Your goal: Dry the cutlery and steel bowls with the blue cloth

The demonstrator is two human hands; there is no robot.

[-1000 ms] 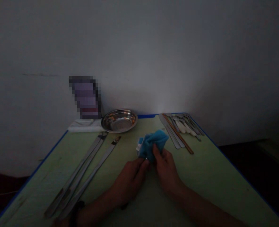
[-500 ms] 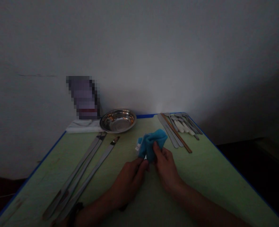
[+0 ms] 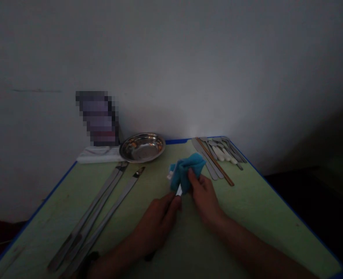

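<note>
Through my head camera I have both hands close together over the middle of the green table (image 3: 241,232). My left hand (image 3: 156,223) is closed around a slim shiny metal piece (image 3: 179,190), which runs up into the folds of a blue cloth (image 3: 187,170). My right hand (image 3: 206,199) grips that cloth, thumb pressed on its near face. The cloth hides the rest of the piece from me. A small blue-and-white item (image 3: 170,173) shows just beside the cloth, on its left.

On my left, three long metal strips (image 3: 116,205) slant from near the bowl down toward my left wrist, where a dark band (image 3: 90,259) sits close to their near ends, so that side is tight. The steel bowl (image 3: 142,148) sits by the far edge, next to a white slab (image 3: 98,154) with a blurred upright panel (image 3: 97,120) behind it.

Beyond my right hand lie flat metal blades (image 3: 213,168), brown chopsticks (image 3: 218,164) and white-handled spoons (image 3: 224,154), with more metal cutlery (image 3: 237,150) right along the blue edging (image 3: 287,205). My widest open room is the bare tabletop from my right forearm out to that edging; a narrower strip runs between the bowl and the blades.
</note>
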